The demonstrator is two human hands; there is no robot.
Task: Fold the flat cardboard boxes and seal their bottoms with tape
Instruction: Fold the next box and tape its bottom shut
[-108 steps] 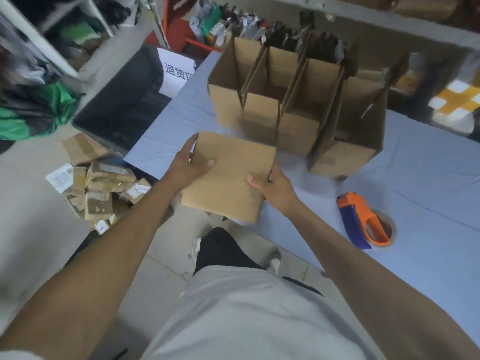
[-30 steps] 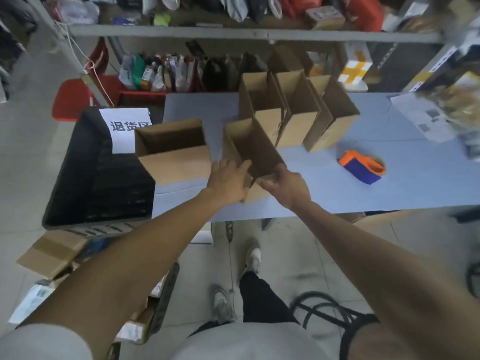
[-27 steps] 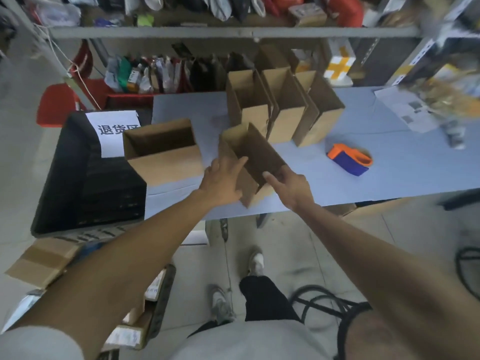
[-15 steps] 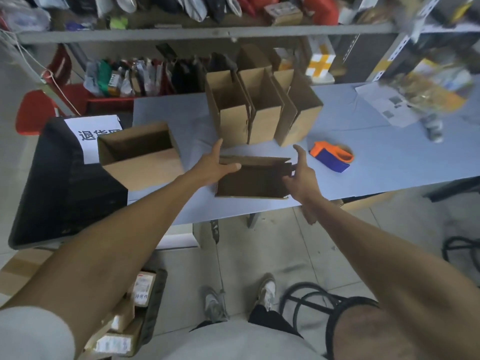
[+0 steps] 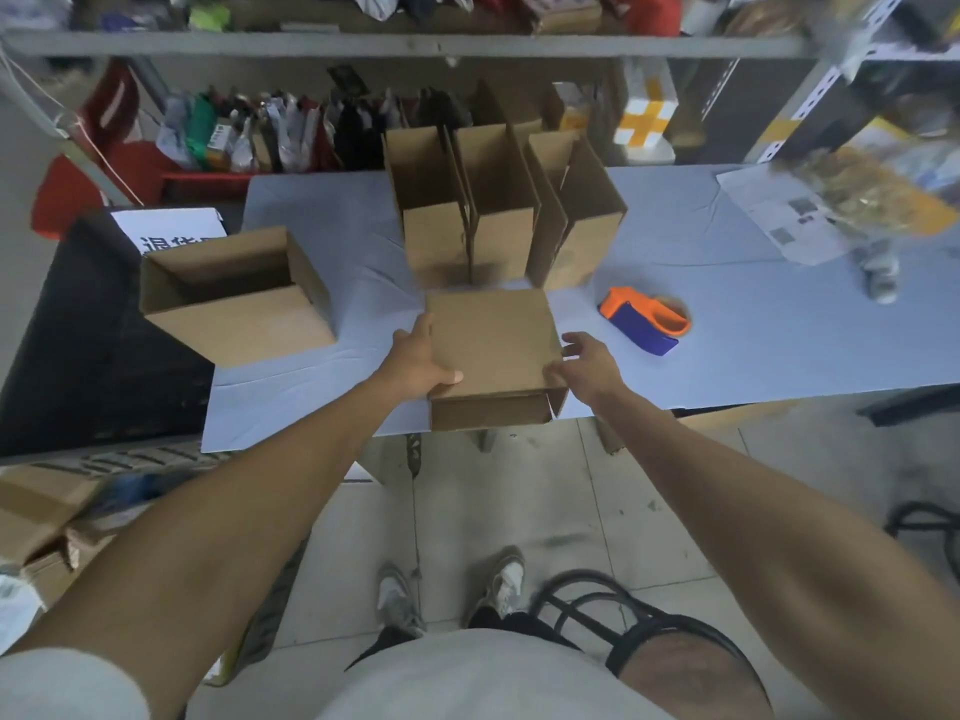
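Observation:
A brown cardboard box point(image 5: 493, 340) lies on the blue table point(image 5: 753, 324) near its front edge, a broad closed face up and a small flap sticking out at its near right corner. My left hand point(image 5: 418, 361) grips its left side, thumb over the top near the front corner. My right hand point(image 5: 587, 366) touches the right edge by that flap, fingers bent. An orange and blue tape dispenser point(image 5: 644, 319) rests on the table just right of the box.
Three folded boxes point(image 5: 498, 210) stand upright in a row behind it. Another open box point(image 5: 234, 298) sits at the table's left end beside a black crate point(image 5: 88, 345). Papers point(image 5: 779, 220) lie far right. Shelving point(image 5: 405, 44) runs behind; a stool point(image 5: 623, 605) stands by my legs.
The box, half a second ago open toward me, has been turned so a closed face is up. Both hands stayed on its sides; earlier still it was a flat sheet.

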